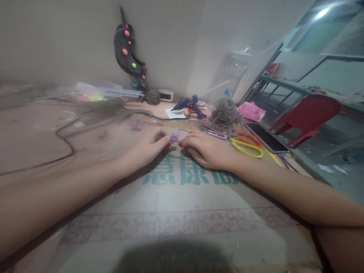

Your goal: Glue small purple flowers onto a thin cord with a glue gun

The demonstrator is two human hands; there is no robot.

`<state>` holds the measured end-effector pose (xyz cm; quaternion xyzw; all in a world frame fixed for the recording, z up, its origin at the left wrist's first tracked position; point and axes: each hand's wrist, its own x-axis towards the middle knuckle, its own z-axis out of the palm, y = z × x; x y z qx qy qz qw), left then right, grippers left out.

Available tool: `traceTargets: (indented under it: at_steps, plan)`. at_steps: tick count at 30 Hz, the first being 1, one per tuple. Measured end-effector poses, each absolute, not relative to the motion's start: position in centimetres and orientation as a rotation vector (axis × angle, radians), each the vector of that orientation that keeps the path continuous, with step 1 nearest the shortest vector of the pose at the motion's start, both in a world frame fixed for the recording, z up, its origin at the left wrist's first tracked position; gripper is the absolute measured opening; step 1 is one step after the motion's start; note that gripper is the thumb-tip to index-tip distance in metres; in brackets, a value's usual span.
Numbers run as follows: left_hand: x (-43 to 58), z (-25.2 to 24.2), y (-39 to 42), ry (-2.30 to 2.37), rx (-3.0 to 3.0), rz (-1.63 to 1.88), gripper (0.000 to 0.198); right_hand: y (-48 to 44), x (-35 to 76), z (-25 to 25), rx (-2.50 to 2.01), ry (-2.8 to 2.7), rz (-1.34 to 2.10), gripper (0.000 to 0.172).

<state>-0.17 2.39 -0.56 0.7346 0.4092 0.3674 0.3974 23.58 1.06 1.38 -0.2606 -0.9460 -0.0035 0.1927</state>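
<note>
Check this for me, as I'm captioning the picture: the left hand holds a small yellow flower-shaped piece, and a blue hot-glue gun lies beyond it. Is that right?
Not quite: the colour of the piece is wrong. The head view shows the left hand holding a small purple flower-shaped piece, and a blue hot-glue gun lies beyond it.

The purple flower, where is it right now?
In the head view, the purple flower is near the middle, pinched by the left hand, with the right hand just to its right.
</note>
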Motion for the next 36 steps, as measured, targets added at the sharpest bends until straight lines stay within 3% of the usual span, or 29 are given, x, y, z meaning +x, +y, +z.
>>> traceTargets:
  at_steps: [36]
  plan:
    - [-0.3, -0.6, 2.5, 1.053, 1.916, 0.915, 0.025, 0.8, 22.8, 2.1, -0.816, -2.713, 0.022, 0.025]
